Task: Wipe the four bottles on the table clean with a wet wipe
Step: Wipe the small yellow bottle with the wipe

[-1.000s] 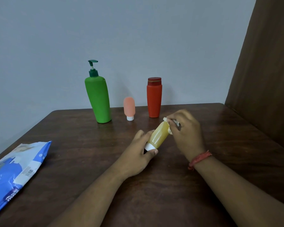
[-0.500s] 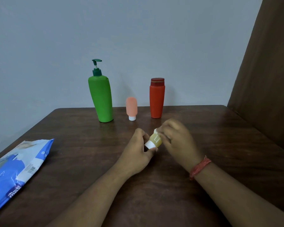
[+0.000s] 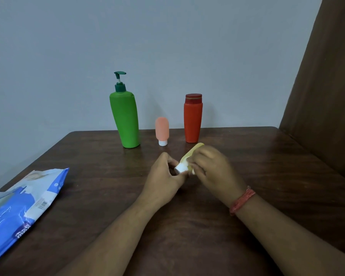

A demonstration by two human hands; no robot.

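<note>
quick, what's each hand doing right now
Left hand: closed, pinching the white cap end of the yellow bottle.
Right hand: closed around the yellow bottle's body; any wipe in its grip cannot be told.

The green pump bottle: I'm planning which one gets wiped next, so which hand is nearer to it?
Left. The left hand sits in front of the green pump bottle, slightly to its right, pinching the yellow bottle's white cap. The right hand is farther right, wrapped round that bottle.

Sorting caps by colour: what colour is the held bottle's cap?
White, on the yellow bottle, in the head view.
</note>
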